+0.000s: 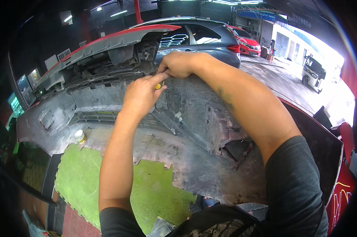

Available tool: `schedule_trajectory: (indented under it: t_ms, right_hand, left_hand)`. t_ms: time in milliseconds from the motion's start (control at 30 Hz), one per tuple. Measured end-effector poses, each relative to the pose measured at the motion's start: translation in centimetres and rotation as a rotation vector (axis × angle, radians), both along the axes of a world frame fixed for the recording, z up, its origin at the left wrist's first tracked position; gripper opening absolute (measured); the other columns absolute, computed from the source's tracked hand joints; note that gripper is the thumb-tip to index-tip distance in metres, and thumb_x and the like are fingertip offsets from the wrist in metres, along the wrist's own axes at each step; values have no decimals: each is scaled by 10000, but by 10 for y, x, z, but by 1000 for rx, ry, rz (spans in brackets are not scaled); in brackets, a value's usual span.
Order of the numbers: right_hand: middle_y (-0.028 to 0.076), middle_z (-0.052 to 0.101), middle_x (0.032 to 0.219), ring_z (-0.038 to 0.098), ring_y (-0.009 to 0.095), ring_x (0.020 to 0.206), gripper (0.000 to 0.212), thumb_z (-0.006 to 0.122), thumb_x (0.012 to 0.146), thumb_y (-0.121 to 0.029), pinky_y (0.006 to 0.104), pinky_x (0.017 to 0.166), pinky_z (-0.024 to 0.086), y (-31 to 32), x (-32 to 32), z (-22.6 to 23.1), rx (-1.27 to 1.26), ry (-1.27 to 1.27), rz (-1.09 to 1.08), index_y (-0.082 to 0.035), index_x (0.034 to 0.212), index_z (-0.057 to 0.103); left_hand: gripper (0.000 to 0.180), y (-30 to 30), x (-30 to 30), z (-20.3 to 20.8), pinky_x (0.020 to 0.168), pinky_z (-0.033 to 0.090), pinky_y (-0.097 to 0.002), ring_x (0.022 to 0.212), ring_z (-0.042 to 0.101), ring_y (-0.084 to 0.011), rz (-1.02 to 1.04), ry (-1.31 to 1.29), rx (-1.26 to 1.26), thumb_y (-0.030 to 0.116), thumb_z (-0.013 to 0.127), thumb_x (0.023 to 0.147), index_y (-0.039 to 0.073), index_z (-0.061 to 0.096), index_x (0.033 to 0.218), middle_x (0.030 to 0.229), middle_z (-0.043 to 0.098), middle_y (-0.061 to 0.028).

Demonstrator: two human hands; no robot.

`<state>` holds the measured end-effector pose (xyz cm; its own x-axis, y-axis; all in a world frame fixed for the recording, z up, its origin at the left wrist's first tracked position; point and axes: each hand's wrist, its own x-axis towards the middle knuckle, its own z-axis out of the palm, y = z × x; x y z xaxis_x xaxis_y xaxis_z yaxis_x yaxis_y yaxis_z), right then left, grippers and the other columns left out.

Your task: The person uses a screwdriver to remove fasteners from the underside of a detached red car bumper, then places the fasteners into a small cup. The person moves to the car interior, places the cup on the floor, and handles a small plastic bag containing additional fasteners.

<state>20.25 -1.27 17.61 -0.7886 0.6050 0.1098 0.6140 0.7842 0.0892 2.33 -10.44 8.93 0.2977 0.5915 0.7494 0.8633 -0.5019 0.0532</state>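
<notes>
Two bare hands meet at the upper edge of one large, scuffed grey panel, watched from my remote post. The left hand curls closed around one yellow object, mostly hidden at that edge. The right hand, fingers bent, adjoins it; I cannot tell what it grips. I count one white-and-yellow container lower left and two cars behind: one grey, one red.

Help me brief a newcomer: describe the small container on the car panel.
Find the big grey car panel mid-view. Look left of the person's left forearm, near the far edge of the green mat. The small container there has a white top and yellow lower part, bright against dull grey.
</notes>
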Motion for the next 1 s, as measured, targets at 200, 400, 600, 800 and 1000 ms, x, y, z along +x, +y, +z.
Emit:
schedule_trajectory:
  t_ms: [200,400,600,800,1000]
  right_hand:
    - [167,776,1184,722,369,1114,303,727,980,-251,469,954,550,12,-7,-5,25,101,53,-150,1261,777]
    - [176,772,1191,720,371,1118,332,726,979,-260,473,961,547,5,-9,-2,27,95,36,-148,1289,769]
    - [194,775,1162,721,384,1118,357,699,963,-169,473,963,548,13,-2,-13,72,92,21,-138,1314,752]
    - [203,777,1121,733,394,1081,262,686,974,-202,481,925,562,1,-12,-5,107,29,-61,-86,1193,772]
    - [194,779,1130,733,378,1095,295,700,950,-176,464,926,571,7,-3,-7,134,54,-17,-105,1225,775]
  left_hand:
    - [640,7,37,-42,455,368,-313,478,480,-109,-105,-983,-138,474,731,1007,-14,508,1355,602,483,22]
    - [720,33,52,-41,462,356,-320,505,467,-142,-59,-1297,-218,661,523,1055,-42,532,1212,661,493,-9]
    - [423,24,30,-19,792,542,-485,962,744,-409,110,-590,-126,298,693,1023,-28,519,1230,1020,720,-304]
    - [358,-6,2,27,761,545,-559,919,704,-496,211,362,-117,233,682,1020,87,497,1290,1036,735,-275]
    - [549,2,14,3,870,555,-507,1050,716,-420,164,-446,-234,461,605,1064,-14,543,1334,1121,704,-281]
